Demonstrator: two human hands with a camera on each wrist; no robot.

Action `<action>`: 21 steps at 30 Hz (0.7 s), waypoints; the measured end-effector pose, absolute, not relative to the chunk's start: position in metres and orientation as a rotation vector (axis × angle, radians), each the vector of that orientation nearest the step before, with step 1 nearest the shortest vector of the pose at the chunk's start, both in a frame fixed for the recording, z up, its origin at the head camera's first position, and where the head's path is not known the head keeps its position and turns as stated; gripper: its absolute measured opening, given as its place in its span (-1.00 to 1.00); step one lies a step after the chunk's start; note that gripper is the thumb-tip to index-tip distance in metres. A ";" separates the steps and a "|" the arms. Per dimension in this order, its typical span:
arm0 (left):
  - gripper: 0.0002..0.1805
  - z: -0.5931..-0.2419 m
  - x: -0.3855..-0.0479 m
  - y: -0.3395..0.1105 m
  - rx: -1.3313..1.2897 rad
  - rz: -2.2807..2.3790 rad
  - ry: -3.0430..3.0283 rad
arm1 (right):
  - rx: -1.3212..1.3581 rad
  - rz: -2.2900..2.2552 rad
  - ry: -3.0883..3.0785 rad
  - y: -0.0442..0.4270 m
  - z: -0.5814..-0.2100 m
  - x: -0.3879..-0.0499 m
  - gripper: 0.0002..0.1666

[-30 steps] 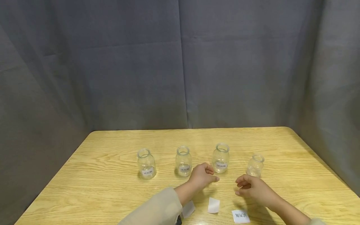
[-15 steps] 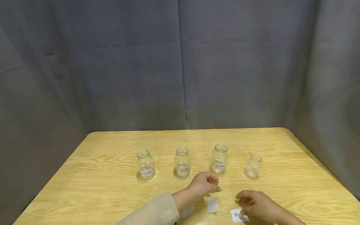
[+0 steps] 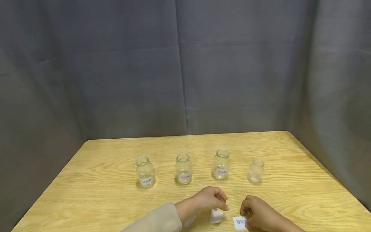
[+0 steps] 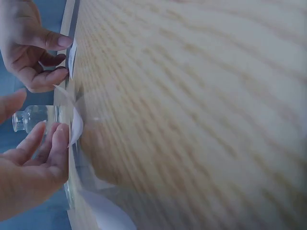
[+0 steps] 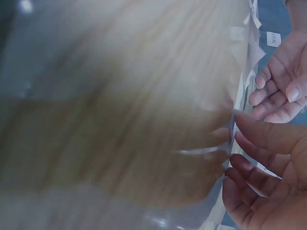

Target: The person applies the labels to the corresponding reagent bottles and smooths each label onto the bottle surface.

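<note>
My left hand point(image 3: 210, 198) hovers, fingers loosely bent, above a curled white paper slip point(image 3: 215, 217). In the left wrist view nothing shows between the thumb and fingers of that hand point(image 4: 36, 163); the slip point(image 4: 76, 125) bows up beside its fingertips. My right hand point(image 3: 259, 214) is down at a white label point(image 3: 238, 222) with dark printed characters and covers its right end. Seen from the left wrist, right thumb and fingertips touch near opposite ends of the label point(image 4: 72, 60), with a gap between them. The right wrist view shows the right hand's point(image 5: 268, 167) fingertips at the tabletop.
Three glass jars point(image 3: 146, 172), point(image 3: 184, 168), point(image 3: 221, 164) with printed labels stand in a row behind the hands. A smaller glass jar point(image 3: 256, 171) stands to their right. Another white slip point(image 3: 190, 221) lies partly behind the left forearm. Grey curtains point(image 3: 179, 80) border the wooden table point(image 3: 95, 193).
Both hands have come nearer the front edge. The right has lowered from in front of the small jar onto the printed label; the left has drawn back over the curled slip. The view has shifted slightly.
</note>
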State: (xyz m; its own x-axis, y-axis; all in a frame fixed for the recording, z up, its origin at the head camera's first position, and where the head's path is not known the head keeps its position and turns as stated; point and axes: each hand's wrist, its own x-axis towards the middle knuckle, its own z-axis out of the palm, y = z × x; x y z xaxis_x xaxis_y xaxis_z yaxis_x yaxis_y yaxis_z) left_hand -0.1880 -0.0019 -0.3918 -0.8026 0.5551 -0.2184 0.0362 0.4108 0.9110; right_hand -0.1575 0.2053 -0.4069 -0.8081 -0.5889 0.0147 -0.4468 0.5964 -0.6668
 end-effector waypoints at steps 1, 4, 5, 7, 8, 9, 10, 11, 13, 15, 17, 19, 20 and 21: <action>-0.77 -0.392 -0.188 -0.001 0.511 1.375 2.159 | -0.841 -1.025 2.596 0.205 -0.406 -0.157 -0.73; -0.77 -0.393 -0.189 0.001 0.539 1.356 2.112 | -0.788 -1.064 2.547 0.203 -0.404 -0.158 -0.73; -0.77 -0.393 -0.189 0.001 0.540 1.356 2.100 | -0.778 -1.082 2.527 0.203 -0.404 -0.158 -0.72; -0.77 -0.393 -0.188 0.003 0.543 1.352 2.083 | -0.732 -1.122 2.477 0.203 -0.403 -0.158 -0.70; -0.77 -0.393 -0.188 0.003 0.546 1.347 2.079 | -0.717 -1.136 2.457 0.202 -0.403 -0.157 -0.69; -0.77 -0.393 -0.188 0.004 0.547 1.344 2.078 | -0.702 -1.147 2.441 0.202 -0.403 -0.157 -0.69; -0.78 -0.393 -0.187 0.005 0.547 1.339 2.078 | -0.698 -1.157 2.426 0.202 -0.404 -0.157 -0.69; -0.78 -0.393 -0.187 0.005 0.551 1.336 2.074 | -0.695 -1.163 2.414 0.202 -0.404 -0.156 -0.70; -0.78 -0.394 -0.187 0.007 0.555 1.334 2.064 | -0.699 -1.175 2.399 0.203 -0.403 -0.157 -0.71; -0.79 -0.394 -0.187 0.008 0.564 1.335 2.054 | -0.709 -1.209 2.386 0.203 -0.402 -0.158 -0.73; -0.79 -0.394 -0.189 0.009 0.562 1.355 2.041 | -0.708 -1.246 2.387 0.203 -0.400 -0.161 -0.75; -0.79 -0.393 -0.190 0.008 0.556 1.383 2.029 | -0.673 -1.307 2.381 0.204 -0.396 -0.164 -0.77; -0.79 -0.393 -0.190 0.008 0.552 1.397 2.026 | -0.658 -1.340 2.377 0.204 -0.394 -0.165 -0.79; -0.79 -0.393 -0.191 0.008 0.554 1.414 2.022 | -0.647 -1.368 2.376 0.204 -0.393 -0.166 -0.80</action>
